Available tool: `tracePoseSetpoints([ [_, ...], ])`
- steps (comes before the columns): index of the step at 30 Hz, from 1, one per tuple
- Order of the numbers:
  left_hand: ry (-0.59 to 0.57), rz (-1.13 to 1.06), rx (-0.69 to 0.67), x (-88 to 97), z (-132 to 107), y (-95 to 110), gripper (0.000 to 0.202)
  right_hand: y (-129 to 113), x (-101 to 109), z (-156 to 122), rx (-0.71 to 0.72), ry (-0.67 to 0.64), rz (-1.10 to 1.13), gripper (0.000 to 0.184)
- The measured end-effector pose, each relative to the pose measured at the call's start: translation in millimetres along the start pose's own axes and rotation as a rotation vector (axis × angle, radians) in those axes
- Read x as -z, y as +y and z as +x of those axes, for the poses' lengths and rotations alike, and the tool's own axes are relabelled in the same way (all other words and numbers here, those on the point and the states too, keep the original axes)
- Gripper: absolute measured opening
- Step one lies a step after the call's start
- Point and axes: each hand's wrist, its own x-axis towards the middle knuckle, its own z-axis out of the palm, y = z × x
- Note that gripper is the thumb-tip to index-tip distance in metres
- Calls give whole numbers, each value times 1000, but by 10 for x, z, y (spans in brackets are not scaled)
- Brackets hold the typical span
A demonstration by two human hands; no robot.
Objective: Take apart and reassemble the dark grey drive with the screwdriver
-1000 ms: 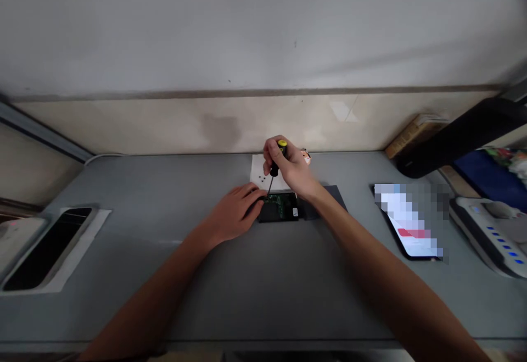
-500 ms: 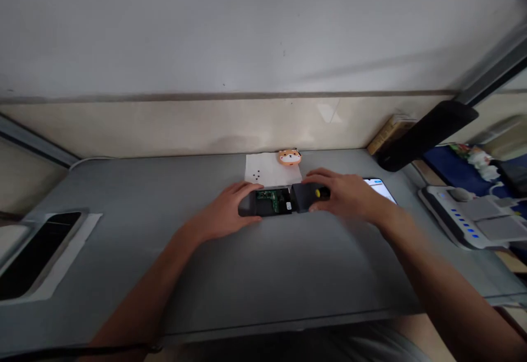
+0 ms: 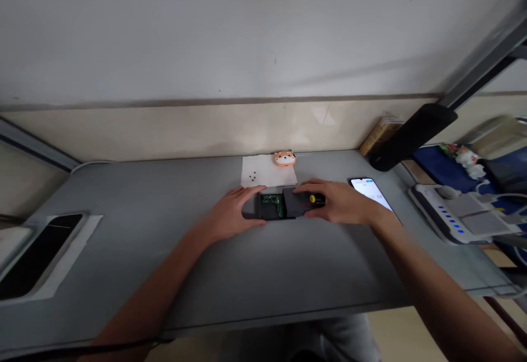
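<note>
Partly covered circuitry (image 3: 270, 200), left hand (image 3: 228, 216) gripping case (image 3: 250, 206), right hand (image 3: 343, 202) gripping cover (image 3: 295, 204).

In dim light, a grey table (image 3: 230, 279) stood against a wall (image 3: 164, 38), pale above, cream below; beige floor (image 3: 393, 329) showed beyond the table.

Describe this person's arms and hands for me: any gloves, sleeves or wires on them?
Both are bare human hands: the left hand and right hand wear no gloves, and I can make out no rings or watch. No sleeve shows on either forearm. A thin dark cord crosses the left forearm near the picture's bottom edge.
</note>
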Motion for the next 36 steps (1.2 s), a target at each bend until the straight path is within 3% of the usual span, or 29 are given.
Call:
tracePoseSetpoints([
  [8, -3, 88, 11, -28, 22, -21, 82, -62, -241, 63, 20, 49, -155, 54],
  [15, -29, 133, -25, -41, 32, -84, 100, -211, -374, 280, 173, 108, 0, 48],
  [20, -46, 163, -51, -43, 25, -83, 96, -128, -407, 321, 56, 457, 72, 24],
  [23, -60, 165, -44, -49, 24, -77, 95, -42, -452, 307, 103, 682, 105, 14],
  [26, -72, 143, -21, -50, 22, -72, 94, -6, -459, 295, 160, 1160, 183, 22],
  [28, -85, 127, -2, -44, 20, -66, 95, 22, -429, 303, 27, 1476, 269, 34],
  [29, -90, 122, 8, -40, 19, -61, 95, 47, -408, 314, -98, 1544, 339, 41],
  [30, -93, 118, 17, -36, 19, -54, 95, 78, -388, 327, -236, 1544, 426, 46],
  [32, -94, 106, 32, -31, 21, -38, 93, 144, -359, 357, -457, 1371, 593, 49],
  [34, -96, 90, 34, -32, 25, -23, 92, 181, -357, 381, -524, 1238, 647, 46],
  [36, -98, 75, 29, -40, 31, -15, 90, 159, -385, 388, -477, 1208, 598, 44],
])
